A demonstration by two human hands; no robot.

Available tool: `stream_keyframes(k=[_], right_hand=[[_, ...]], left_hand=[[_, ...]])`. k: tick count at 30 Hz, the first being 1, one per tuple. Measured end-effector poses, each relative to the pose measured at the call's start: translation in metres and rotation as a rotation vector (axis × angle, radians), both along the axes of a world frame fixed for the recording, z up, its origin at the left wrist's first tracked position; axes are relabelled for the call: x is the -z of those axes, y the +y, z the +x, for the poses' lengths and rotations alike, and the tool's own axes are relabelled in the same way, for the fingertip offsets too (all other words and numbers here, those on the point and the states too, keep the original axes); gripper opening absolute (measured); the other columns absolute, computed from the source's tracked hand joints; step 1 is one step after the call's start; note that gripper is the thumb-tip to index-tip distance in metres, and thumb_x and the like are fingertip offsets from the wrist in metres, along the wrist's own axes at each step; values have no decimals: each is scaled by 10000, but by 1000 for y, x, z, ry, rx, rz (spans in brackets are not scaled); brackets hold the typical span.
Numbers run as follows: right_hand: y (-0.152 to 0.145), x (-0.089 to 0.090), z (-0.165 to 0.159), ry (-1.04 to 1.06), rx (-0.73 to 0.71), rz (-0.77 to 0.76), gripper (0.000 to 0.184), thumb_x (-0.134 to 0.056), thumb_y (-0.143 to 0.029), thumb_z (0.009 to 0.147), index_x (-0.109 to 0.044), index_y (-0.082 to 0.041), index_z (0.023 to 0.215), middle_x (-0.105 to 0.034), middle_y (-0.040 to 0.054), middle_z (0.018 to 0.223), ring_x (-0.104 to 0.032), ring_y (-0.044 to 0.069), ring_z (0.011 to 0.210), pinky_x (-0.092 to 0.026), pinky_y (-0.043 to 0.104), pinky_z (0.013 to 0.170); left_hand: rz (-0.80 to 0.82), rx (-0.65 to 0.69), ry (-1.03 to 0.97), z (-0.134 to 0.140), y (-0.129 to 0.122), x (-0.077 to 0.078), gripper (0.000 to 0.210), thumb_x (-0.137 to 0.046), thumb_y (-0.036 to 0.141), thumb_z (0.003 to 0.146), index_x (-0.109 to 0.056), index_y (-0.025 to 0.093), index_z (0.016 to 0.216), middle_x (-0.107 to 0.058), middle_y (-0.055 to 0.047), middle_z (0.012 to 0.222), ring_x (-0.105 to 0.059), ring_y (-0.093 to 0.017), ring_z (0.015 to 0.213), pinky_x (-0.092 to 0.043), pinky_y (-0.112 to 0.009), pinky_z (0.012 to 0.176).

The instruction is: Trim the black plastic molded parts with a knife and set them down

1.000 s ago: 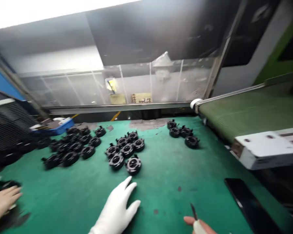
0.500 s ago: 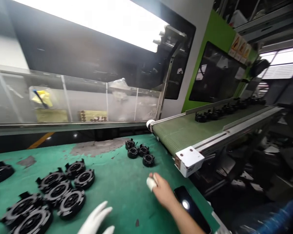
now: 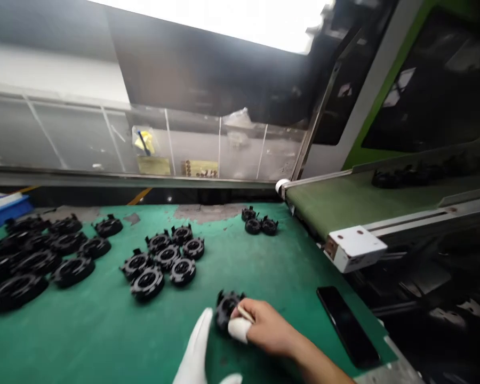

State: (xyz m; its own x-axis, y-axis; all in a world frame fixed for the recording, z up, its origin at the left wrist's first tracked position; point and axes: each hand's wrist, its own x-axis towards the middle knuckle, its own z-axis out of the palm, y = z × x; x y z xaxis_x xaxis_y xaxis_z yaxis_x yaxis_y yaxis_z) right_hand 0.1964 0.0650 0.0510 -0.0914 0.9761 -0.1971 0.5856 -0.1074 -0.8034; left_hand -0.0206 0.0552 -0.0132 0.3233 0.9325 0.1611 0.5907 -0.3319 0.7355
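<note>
My right hand [image 3: 270, 328], bare but for white covers on its fingertips, grips a black round plastic part [image 3: 224, 310] with small tabs on its rim. The part is tilted up a little above the green table. Just left of it, my left hand [image 3: 196, 349] in a white glove is open, thumb and fingers apart, with nothing in it. Part of that hand lies below the picture's edge. Three similar black parts [image 3: 253, 226] sit near the belt's end. A group of several more [image 3: 168, 257] lies left of centre.
A larger cluster of black parts [image 3: 36, 261] covers the table's left side, by a blue tray [image 3: 8, 212]. A phone [image 3: 347, 326] lies at the right edge. The green conveyor belt [image 3: 336, 200] with more parts ends at the back right, its white end block [image 3: 356, 248] jutting out.
My right hand has taken one black part from the group near the belt and brought it close to my left hand. The view has turned left, showing more parts there.
</note>
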Motion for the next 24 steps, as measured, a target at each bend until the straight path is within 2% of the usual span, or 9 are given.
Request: stream_keyframes(k=[1, 3, 5, 7, 9, 11, 14, 24], right_hand=[[-25, 0, -7, 56, -52, -24, 270, -723, -402, 886, -702, -201, 1066, -743, -14, 905, -685, 183, 826, -539, 249, 682], [-64, -4, -4, 147, -85, -34, 267, -568, -429, 983, -677, -229, 1122, -743, -3, 1009, -674, 185, 921, -528, 265, 789], [-87, -9, 14, 160, -31, 56, 349, -413, -393, 1045, -674, -211, 1188, -735, 58, 1079, -662, 224, 1024, -504, 334, 906], [-98, -10, 34, 36, -63, 87, 354, -432, -337, 1030, -680, -204, 1244, -717, 96, 1190, -639, 250, 1129, -471, 373, 987], [-102, -7, 45, -93, -188, 76, 358, -465, -277, 1002, -678, -216, 1283, -714, 102, 1213, -649, 249, 1111, -485, 372, 964], [-105, -3, 45, -192, -296, 69, 376, -465, -263, 1001, -665, -232, 1317, -728, 93, 1148, -673, 229, 1007, -512, 350, 882], [-105, 1, 36, -331, -338, 109, 390, -444, -276, 1018, -647, -232, 1347, -731, 84, 1038, -675, 212, 894, -521, 334, 801], [-90, -10, 36, -508, -479, 147, 373, -437, -297, 1032, -658, -275, 1331, -747, 52, 983, -697, 191, 862, -508, 291, 744]], left_hand=[[-11, -19, -31, 2, -6, -2, 863, -708, 267, 789, -304, 285, 1551, -533, -100, 1472, -516, -356, 1380, -499, -548, 1119], [-44, 43, -15, 6, -17, -8, 799, -656, 228, 817, -307, 260, 1536, -514, -108, 1487, -516, -309, 1385, -448, -520, 1167], [-74, 88, 21, 7, -26, -17, 867, -700, 231, 782, -283, 259, 1542, -518, -105, 1480, -506, -296, 1390, -421, -506, 1189], [-102, 146, 46, 5, -31, -25, 902, -723, 245, 769, -268, 251, 1548, -514, -108, 1487, -511, -292, 1385, -416, -492, 1195], [-104, 194, 72, 2, -34, -30, 888, -733, 266, 771, -290, 251, 1540, -480, -105, 1525, -488, -297, 1406, -394, -490, 1211], [-101, 222, 83, -1, -36, -32, 866, -737, 285, 777, -311, 255, 1530, -465, -99, 1539, -486, -299, 1407, -400, -485, 1207], [-106, 232, 83, -2, -37, -32, 847, -740, 303, 785, -321, 252, 1520, -487, -102, 1518, -514, -298, 1382, -433, -482, 1181], [-73, 255, 103, -1, -34, -31, 812, -739, 306, 792, -342, 234, 1497, -507, -113, 1498, -531, -288, 1366, -458, -470, 1162]])
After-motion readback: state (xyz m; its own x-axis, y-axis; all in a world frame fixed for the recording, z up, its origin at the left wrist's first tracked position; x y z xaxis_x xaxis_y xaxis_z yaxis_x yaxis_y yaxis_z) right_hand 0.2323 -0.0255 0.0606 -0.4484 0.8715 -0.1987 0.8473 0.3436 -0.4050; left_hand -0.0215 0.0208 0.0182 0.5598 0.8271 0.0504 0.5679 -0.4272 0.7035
